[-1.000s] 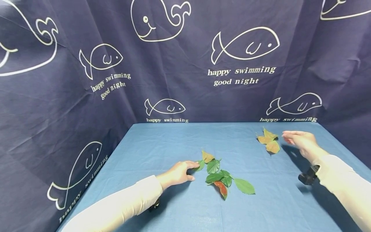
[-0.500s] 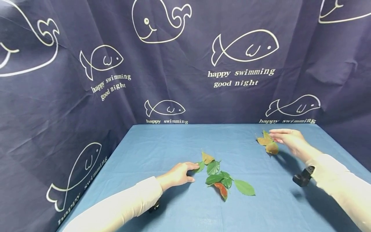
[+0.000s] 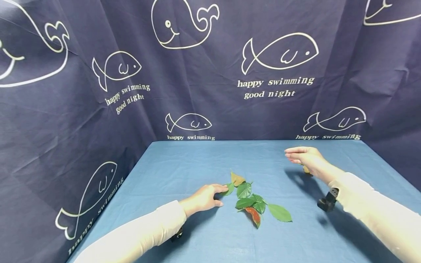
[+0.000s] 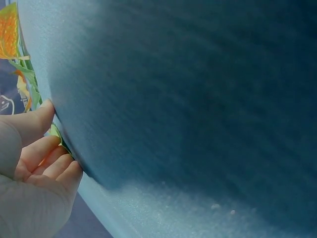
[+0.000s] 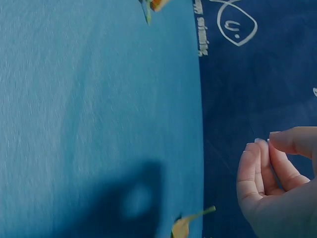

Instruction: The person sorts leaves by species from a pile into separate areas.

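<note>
My left hand (image 3: 205,197) rests its fingertips on a small green leaf (image 3: 231,188) lying on the blue cloth; its thumb stands apart. Close by lie a yellow leaf (image 3: 237,179), a serrated green leaf (image 3: 244,190), several overlapping green leaves (image 3: 258,207), a red leaf (image 3: 254,216) and a pale green leaf (image 3: 280,213). My right hand (image 3: 307,159) hovers above the far right of the cloth, fingers loosely bent and holding nothing. Behind it peeks part of a yellow leaf (image 3: 306,170). The right wrist view shows a stemmed yellow leaf (image 5: 181,228) below the hand.
Blue cloth (image 3: 184,160) covers the table. A dark curtain (image 3: 210,73) printed with white fish and whales hangs along the back and sides. A black device (image 3: 327,200) is strapped at the right wrist.
My right hand has moved left, from beside the yellow leaves to in front of them, now hiding most of them. The left hand has stayed on the green leaf.
</note>
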{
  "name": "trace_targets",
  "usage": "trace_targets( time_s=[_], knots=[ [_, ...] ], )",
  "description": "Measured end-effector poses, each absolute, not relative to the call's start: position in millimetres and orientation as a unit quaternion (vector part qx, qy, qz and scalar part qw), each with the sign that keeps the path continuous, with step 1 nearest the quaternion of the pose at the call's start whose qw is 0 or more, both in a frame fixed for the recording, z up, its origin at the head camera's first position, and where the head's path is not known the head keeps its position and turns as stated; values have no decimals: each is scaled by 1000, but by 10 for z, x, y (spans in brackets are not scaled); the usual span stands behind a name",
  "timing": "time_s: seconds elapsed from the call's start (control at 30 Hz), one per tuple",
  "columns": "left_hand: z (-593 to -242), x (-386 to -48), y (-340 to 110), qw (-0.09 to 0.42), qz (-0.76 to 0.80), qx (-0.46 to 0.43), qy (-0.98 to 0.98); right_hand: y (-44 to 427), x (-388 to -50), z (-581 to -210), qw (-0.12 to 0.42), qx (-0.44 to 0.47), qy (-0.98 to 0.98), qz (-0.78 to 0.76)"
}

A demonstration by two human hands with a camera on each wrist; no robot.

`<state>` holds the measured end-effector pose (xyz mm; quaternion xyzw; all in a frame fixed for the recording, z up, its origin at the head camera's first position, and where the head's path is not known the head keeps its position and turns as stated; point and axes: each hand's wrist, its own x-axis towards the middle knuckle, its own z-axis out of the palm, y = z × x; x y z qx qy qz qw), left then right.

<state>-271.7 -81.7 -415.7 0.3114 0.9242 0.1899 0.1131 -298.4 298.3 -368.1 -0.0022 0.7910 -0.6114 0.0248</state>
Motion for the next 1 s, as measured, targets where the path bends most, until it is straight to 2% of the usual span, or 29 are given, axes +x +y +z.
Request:
trace_targets(
  time_s=[0.5,1.0],
  knots=[
    [-4177,-2737,-835,110,189,315,923,2433,-3089,-3821,54,-49,796,-601],
    [-4156,-2718,-816,116,194,309,924,2269,-2986,-3923,98,-59,792,-599]
  ],
)
